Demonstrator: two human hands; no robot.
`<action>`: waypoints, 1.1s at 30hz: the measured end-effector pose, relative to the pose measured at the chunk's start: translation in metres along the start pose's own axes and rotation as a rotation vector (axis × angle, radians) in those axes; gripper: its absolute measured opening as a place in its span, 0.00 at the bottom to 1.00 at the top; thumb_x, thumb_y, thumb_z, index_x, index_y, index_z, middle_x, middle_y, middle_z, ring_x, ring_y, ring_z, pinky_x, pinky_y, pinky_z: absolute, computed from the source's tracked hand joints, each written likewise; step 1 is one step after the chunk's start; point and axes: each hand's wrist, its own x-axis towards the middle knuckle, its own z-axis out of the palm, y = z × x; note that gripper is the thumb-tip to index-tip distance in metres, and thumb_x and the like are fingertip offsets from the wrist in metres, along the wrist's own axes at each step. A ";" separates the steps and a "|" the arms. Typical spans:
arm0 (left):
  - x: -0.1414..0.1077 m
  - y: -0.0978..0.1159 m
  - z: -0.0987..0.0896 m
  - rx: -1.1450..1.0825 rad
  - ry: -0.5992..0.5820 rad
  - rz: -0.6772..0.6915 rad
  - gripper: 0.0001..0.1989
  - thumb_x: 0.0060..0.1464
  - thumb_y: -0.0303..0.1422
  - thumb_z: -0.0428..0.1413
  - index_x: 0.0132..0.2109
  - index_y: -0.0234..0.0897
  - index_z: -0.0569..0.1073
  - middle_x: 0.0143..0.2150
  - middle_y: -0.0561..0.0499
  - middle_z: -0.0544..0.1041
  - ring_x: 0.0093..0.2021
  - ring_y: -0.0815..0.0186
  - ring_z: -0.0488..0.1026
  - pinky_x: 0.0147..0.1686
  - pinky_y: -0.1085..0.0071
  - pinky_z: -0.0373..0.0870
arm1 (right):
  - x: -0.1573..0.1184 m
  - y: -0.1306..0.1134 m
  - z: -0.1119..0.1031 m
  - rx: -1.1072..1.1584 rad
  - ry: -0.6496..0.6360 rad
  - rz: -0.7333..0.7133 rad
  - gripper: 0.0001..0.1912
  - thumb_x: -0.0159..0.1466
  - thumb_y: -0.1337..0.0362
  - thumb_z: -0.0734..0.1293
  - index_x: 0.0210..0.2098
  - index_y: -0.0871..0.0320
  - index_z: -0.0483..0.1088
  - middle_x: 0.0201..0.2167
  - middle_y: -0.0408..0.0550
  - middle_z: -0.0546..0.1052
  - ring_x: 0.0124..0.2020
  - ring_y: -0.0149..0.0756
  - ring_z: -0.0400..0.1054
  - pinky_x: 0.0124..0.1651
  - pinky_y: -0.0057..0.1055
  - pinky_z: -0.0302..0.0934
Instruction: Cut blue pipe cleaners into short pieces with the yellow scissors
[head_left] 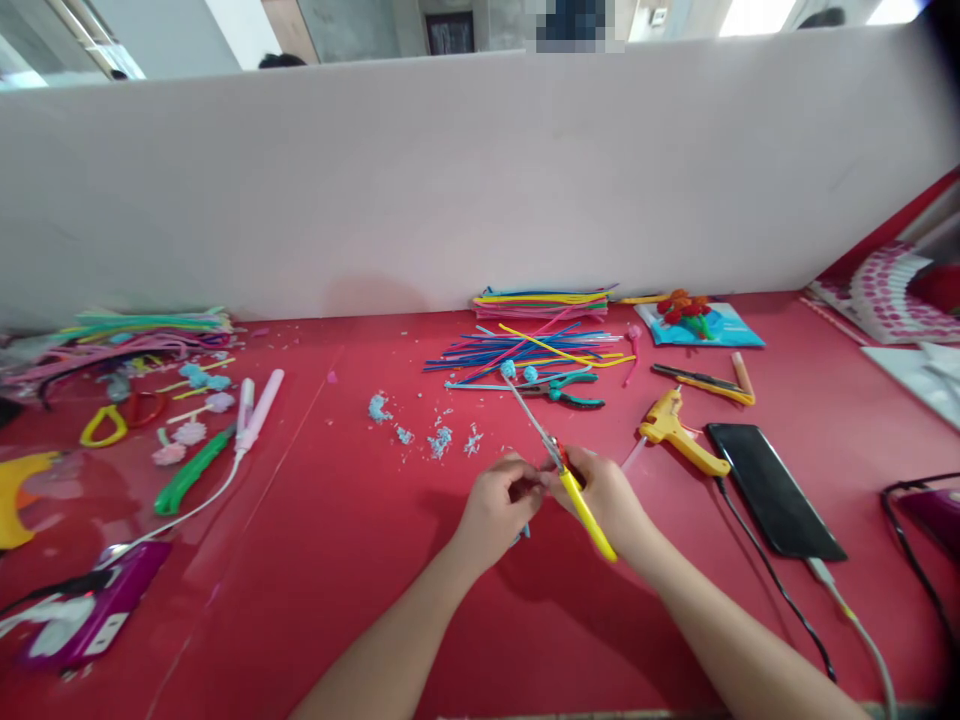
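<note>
My right hand [604,492] is closed around a pair of scissors with a yellow handle [589,515], whose long blades point away toward the upper left. Its fingertips meet those of my left hand [491,507], which is closed in a pinch. Below the left fingers a short light blue pipe cleaner [526,532] sticks out; the rest of it is hidden by the hand. Beyond the blade tips lie light blue fuzzy balls [531,374] and teal-handled pliers [562,390]. Several heaps of blue fuzz clippings [440,441] are scattered to the left of the blades.
Loose pipe cleaners [480,352] lie before a white partition [450,190]. At right are a yellow glue gun [679,432], a corded phone [772,490] and a utility knife [705,384]. At left are a pink hot tool [259,412], a green-handled tool [193,472] and a purple power strip [112,610].
</note>
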 end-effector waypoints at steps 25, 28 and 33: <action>0.006 0.000 -0.014 -0.029 0.051 -0.018 0.06 0.47 0.33 0.52 0.28 0.36 0.72 0.27 0.51 0.69 0.30 0.66 0.65 0.31 0.73 0.60 | 0.001 0.013 -0.019 0.107 0.050 0.103 0.10 0.55 0.60 0.55 0.27 0.60 0.63 0.17 0.40 0.63 0.19 0.25 0.55 0.20 0.21 0.49; 0.010 -0.001 -0.023 0.029 0.146 0.000 0.10 0.49 0.35 0.50 0.26 0.36 0.71 0.26 0.51 0.68 0.28 0.67 0.64 0.30 0.73 0.59 | 0.006 0.027 -0.028 0.010 0.045 0.144 0.12 0.55 0.59 0.55 0.26 0.59 0.64 0.16 0.40 0.63 0.17 0.26 0.55 0.20 0.22 0.48; 0.014 -0.013 -0.028 0.065 0.196 -0.003 0.09 0.49 0.35 0.50 0.27 0.37 0.70 0.27 0.52 0.68 0.28 0.67 0.63 0.30 0.74 0.58 | 0.011 0.043 -0.026 -0.206 0.023 0.177 0.11 0.52 0.58 0.59 0.21 0.58 0.64 0.15 0.44 0.65 0.18 0.30 0.58 0.21 0.25 0.43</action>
